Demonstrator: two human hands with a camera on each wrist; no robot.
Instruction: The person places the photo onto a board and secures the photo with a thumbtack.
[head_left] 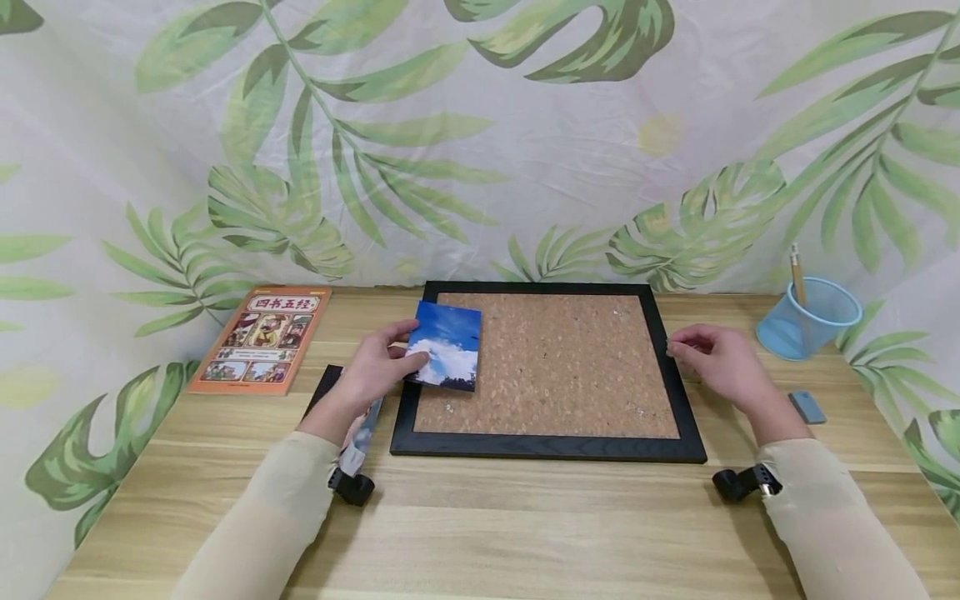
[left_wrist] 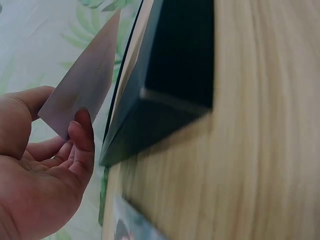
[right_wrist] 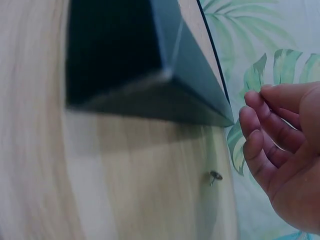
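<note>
My left hand (head_left: 378, 367) pinches a photo of blue sky and white clouds (head_left: 448, 342) at its left edge. The left wrist view shows the pale back of that photo (left_wrist: 82, 80) tilted up between thumb and fingers. In the head view it overlaps the left side of a cork board (head_left: 555, 367) with a black frame (head_left: 547, 446). Beside the frame's right edge, my right hand (head_left: 712, 358) holds thumb and forefinger together, a tiny metallic thumbtack (head_left: 670, 346) showing at the tips. Another thumbtack (right_wrist: 215, 175) lies on the wood near that hand.
An orange comic-style book (head_left: 262, 337) lies at the back left. Under my left forearm are another picture (head_left: 356, 446) and a dark flat item (head_left: 324, 387). At right stand a blue mesh cup (head_left: 813, 321) with a pencil (head_left: 797, 275) and a small blue-grey block (head_left: 807, 407).
</note>
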